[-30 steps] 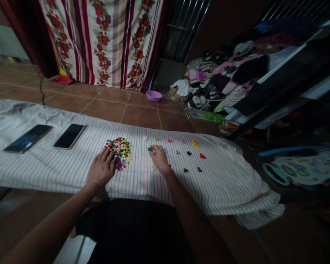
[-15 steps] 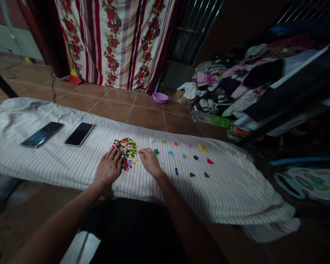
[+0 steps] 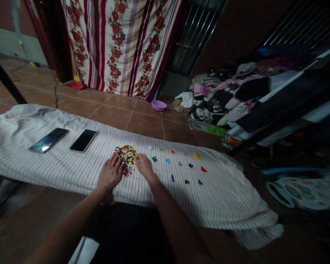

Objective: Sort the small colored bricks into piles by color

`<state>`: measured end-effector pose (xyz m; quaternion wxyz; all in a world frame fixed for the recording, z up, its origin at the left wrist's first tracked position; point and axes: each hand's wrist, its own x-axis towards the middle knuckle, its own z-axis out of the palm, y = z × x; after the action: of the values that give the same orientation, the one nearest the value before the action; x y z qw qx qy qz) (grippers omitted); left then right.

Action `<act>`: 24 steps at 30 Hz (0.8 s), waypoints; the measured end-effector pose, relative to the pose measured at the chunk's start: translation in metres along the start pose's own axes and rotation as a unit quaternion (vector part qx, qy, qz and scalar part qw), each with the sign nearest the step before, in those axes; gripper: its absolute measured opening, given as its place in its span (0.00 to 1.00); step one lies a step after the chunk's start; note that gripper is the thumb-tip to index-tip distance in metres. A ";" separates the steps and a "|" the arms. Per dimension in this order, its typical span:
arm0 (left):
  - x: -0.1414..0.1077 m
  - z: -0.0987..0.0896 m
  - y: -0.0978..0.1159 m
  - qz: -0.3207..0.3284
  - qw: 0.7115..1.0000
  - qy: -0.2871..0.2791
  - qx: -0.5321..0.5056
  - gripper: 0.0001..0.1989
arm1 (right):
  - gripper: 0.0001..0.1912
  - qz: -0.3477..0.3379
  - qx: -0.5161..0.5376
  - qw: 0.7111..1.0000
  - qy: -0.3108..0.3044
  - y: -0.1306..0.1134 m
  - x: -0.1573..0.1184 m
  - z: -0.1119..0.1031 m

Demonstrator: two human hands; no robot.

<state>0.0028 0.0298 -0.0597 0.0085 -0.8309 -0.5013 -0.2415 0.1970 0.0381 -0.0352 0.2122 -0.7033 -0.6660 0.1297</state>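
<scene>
A mixed pile of small colourful bead-like pieces (image 3: pixel 128 157) lies on the striped cloth (image 3: pixel 143 190). My left hand (image 3: pixel 110 173) rests flat, its fingers stretched out and touching the pile's left edge. At the right edge of the pile is my right hand (image 3: pixel 145 165), thumb and fingers pinched together; whatever may be between the fingertips is too small to make out. Right of that hand, little groups sorted by colour are spread in rows, among them a yellow group (image 3: pixel 197 156), a red group (image 3: pixel 203 169), a dark green group (image 3: pixel 154 159) and a dark blue group (image 3: pixel 172 178).
Two phones, a dark one (image 3: pixel 48 140) and a light-edged one (image 3: pixel 84 140), lie left of the pile. Beyond the cloth, a purple basin (image 3: pixel 158 105) stands on the tiled floor. A heap of clothes (image 3: pixel 222 91) is at the back right, a floral curtain (image 3: pixel 99 47) behind.
My right hand has shifted left to the pile's edge, its fingers still pinched. The left hand stays by the pile. The whole view has tilted slightly.
</scene>
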 end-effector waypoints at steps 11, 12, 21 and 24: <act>-0.001 -0.004 0.000 0.013 1.000 0.013 -0.004 0.24 | 0.07 -0.006 0.048 0.998 0.035 0.013 -0.004 0.006; -0.001 -0.005 0.000 0.014 1.000 0.011 -0.003 0.23 | 0.07 -0.002 0.052 0.998 0.038 0.013 -0.004 0.006; -0.001 -0.003 0.001 0.018 1.000 0.019 0.003 0.24 | 0.09 0.019 0.112 0.992 0.061 0.016 -0.010 0.001; -0.001 -0.004 0.001 0.019 1.000 0.020 0.004 0.24 | 0.09 0.026 0.151 0.986 0.062 0.019 -0.010 0.003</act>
<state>0.0013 0.0273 -0.0566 0.0263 -0.8353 -0.4861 -0.2555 0.2113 0.0281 -0.0479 0.3529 -0.6871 -0.6059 0.1904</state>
